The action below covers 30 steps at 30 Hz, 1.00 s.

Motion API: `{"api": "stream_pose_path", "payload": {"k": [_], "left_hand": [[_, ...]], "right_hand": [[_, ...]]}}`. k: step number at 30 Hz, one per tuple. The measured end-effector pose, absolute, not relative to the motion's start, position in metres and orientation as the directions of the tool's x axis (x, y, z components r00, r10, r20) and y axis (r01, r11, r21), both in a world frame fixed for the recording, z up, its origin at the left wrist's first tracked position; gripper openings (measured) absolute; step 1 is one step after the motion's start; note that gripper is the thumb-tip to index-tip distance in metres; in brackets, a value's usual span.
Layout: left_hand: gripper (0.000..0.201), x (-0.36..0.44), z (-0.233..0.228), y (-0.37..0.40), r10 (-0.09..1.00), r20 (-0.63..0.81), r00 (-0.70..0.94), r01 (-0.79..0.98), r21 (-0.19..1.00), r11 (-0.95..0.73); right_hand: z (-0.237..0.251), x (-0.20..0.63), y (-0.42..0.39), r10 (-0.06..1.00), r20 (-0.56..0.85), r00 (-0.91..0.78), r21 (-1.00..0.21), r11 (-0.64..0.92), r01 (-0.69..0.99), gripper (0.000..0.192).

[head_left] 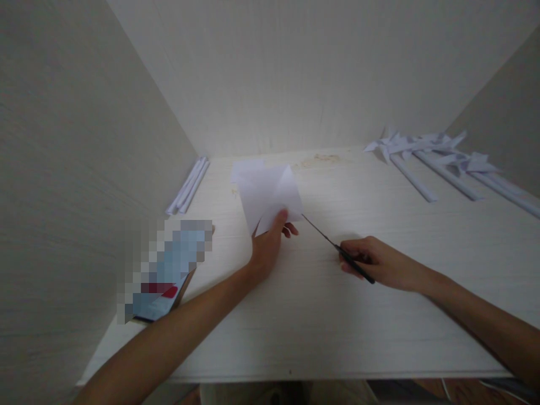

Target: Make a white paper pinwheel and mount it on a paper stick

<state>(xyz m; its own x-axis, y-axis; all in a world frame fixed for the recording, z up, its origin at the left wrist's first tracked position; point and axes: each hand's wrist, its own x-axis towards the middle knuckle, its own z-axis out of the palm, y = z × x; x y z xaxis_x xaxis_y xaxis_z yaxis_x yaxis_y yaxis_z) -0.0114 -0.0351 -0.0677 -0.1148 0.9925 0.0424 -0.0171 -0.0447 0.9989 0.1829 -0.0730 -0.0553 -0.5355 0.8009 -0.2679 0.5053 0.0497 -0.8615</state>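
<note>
Left hand point(270, 239) is pinching the folded white paper point(270, 194) by its lower edge. Right hand point(373, 261) is gripping closed scissors point(337, 247), tip touching the paper's corner.

The packet point(166, 270) at eight o'clock is blurred into blocks, its print unreadable; the right hand point(379, 261) covers the scissors' point(337, 247) handles; at three o'clock the paper rolls point(502, 188) run off the picture's edge

No writing, label or number can be read; the packet point(166, 270) on the worktop point(337, 315) is blurred out.
</note>
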Motion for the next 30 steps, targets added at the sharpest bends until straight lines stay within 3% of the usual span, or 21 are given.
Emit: {"api": "stream_pose_path", "payload": {"k": [3,7,11,16,30], "left_hand": [[0.027,-0.012,-0.068,-0.035,0.994,0.044,-0.098,-0.036,0.998,-0.047],[0.022,-0.009,-0.069,-0.036,0.999,0.011,-0.032,-0.110,0.994,-0.014],[0.018,-0.006,-0.071,-0.039,0.990,-0.072,0.120,-0.101,0.991,0.084],[0.017,-0.005,-0.075,-0.041,0.970,-0.085,0.228,-0.028,0.995,0.094],[0.017,-0.006,-0.080,-0.040,0.948,-0.003,0.319,-0.006,1.000,0.005]], "right_hand": [[-0.058,0.185,-0.071,0.805,-0.248,-0.539,-0.877,0.051,0.479,0.032],[-0.066,0.188,-0.066,0.845,-0.168,-0.507,-0.950,-0.003,0.311,0.037],[-0.069,0.187,-0.062,0.966,-0.107,-0.234,-0.994,-0.106,0.016,0.036],[-0.068,0.183,-0.061,0.998,-0.045,-0.033,-0.969,-0.052,-0.243,0.025],[-0.066,0.179,-0.060,0.995,-0.080,0.059,-0.959,-0.061,-0.276,0.022]]}}
